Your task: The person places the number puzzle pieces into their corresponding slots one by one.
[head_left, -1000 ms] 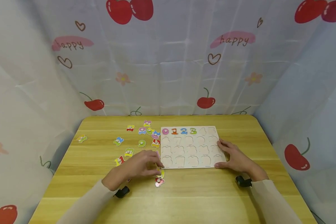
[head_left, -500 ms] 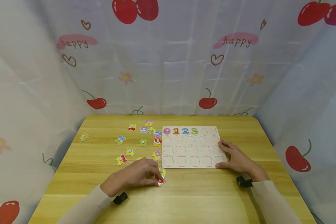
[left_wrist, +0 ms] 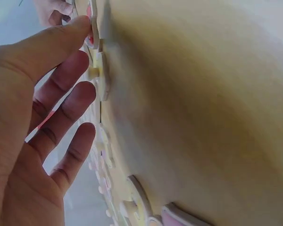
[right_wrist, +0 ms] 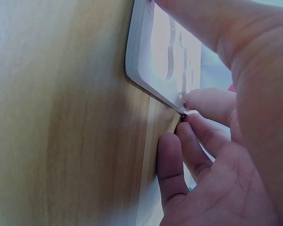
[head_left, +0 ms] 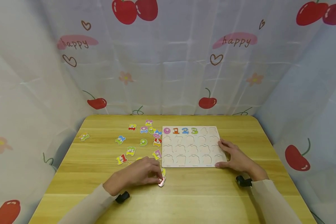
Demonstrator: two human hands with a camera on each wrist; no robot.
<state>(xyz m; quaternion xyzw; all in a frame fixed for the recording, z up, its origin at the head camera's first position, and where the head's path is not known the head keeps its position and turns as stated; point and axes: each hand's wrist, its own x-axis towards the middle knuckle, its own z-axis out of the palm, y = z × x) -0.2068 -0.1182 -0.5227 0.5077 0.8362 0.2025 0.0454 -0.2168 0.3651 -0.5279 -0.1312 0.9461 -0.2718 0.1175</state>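
My left hand (head_left: 141,171) pinches a reddish number piece (head_left: 162,182), tilted just below the lower left corner of the wooden puzzle board (head_left: 192,166). In the left wrist view, thumb and index finger meet at the red piece (left_wrist: 94,33), while the other fingers are loosely extended. A yellow piece (head_left: 164,171) lies close by, partly hidden by the hand. My right hand (head_left: 236,159) rests on the board's right side, thumb near the lower corner and fingertips along the edge. Pieces 0 (head_left: 166,130), 1 (head_left: 176,130), 2 (head_left: 185,130) and 3 (head_left: 194,130) sit in the top row.
Several loose number pieces lie left of the board, among them a green 9 (head_left: 143,142), an 11 (head_left: 121,159), a 13 (head_left: 131,151) and a 15 (head_left: 157,142). One piece (head_left: 84,136) lies apart at far left. A printed curtain (head_left: 168,77) surrounds the wooden table (head_left: 201,196).
My left hand has moved down from beside the board's lower left corner to the red piece, gripped it and tilted it. The right hand stays at the board's edge.
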